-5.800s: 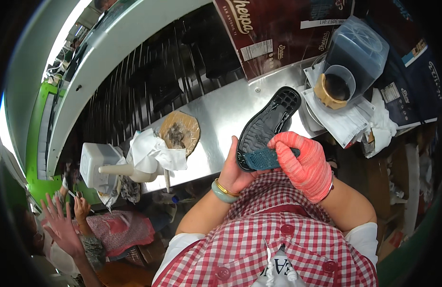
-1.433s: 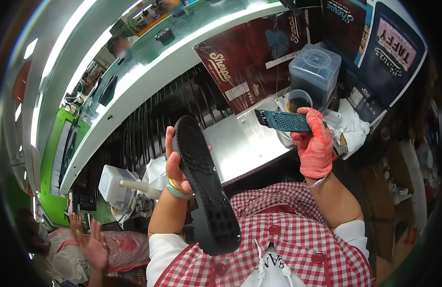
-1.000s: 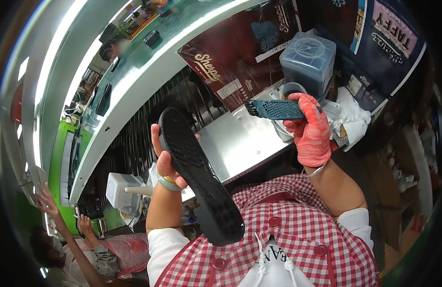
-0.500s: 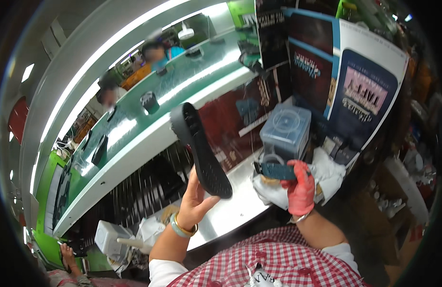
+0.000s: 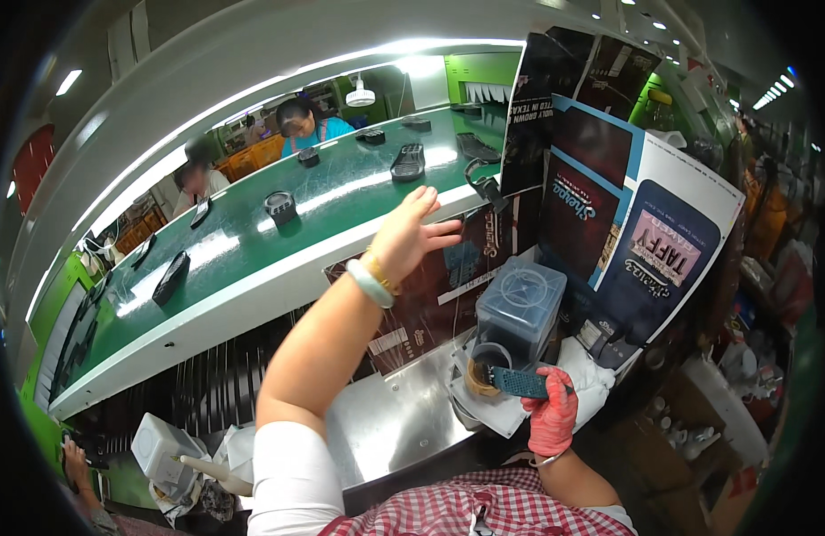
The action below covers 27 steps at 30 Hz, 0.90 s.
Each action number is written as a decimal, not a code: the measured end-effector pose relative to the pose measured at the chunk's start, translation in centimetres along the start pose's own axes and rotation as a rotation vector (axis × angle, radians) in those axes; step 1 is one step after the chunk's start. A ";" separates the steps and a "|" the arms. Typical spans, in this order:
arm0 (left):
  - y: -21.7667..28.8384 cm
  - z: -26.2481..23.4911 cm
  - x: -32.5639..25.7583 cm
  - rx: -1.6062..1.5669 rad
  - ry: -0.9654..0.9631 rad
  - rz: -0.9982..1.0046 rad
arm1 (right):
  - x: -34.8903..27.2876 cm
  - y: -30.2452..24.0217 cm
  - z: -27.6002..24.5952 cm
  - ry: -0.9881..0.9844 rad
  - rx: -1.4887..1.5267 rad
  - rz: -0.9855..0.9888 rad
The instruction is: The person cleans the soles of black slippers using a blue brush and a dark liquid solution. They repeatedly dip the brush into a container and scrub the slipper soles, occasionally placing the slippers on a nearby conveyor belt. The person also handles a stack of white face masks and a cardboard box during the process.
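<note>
My bare left hand (image 5: 407, 238) reaches up to the edge of the green conveyor belt (image 5: 341, 183), its fingers apart and nothing in them. Just beyond its fingertips a black shoe sole (image 5: 408, 163) lies on the belt. In a red glove, my right hand (image 5: 554, 415) grips the end of a flat, dark teal brush (image 5: 518, 382). The brush's far end is over a small round cup (image 5: 480, 379) beside a clear plastic box (image 5: 521, 297). What the cup contains cannot be made out.
More black soles, one of them a sole (image 5: 171, 277) at the left, lie along the belt. Printed cardboard panels (image 5: 600, 179) stand at the right. A white container (image 5: 162, 454) sits at lower left, by a metal worktop (image 5: 399, 424). Two people (image 5: 310, 125) are across the belt.
My left hand has let go of the black sole and moved up to the belt, where a sole now lies. The brush has dropped slightly lower in my right hand.
</note>
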<state>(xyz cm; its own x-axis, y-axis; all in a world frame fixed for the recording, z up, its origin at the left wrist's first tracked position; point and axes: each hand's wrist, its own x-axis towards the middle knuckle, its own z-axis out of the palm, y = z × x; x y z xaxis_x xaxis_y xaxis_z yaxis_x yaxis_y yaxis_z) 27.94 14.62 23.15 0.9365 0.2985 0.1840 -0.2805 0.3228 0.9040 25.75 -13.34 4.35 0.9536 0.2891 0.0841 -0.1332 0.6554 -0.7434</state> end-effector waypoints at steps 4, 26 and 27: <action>6.5 -7.5 1.3 0.698 0.281 0.165 | 0.3 0.1 0.5 0.020 -0.004 0.009; 14.8 -24.0 -2.4 0.687 0.969 0.107 | 0.8 2.1 3.7 0.003 -0.155 -0.081; 14.3 -21.8 -4.3 0.573 0.865 0.211 | 0.7 1.9 3.4 0.007 -0.168 -0.079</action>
<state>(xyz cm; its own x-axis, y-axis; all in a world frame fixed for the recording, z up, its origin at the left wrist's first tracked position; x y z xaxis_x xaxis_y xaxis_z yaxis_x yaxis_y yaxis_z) 15.32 37.55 26.82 0.3483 0.9100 0.2251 -0.0679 -0.2150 0.9742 25.20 -9.51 5.29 0.9612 0.2361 0.1427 -0.0111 0.5500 -0.8351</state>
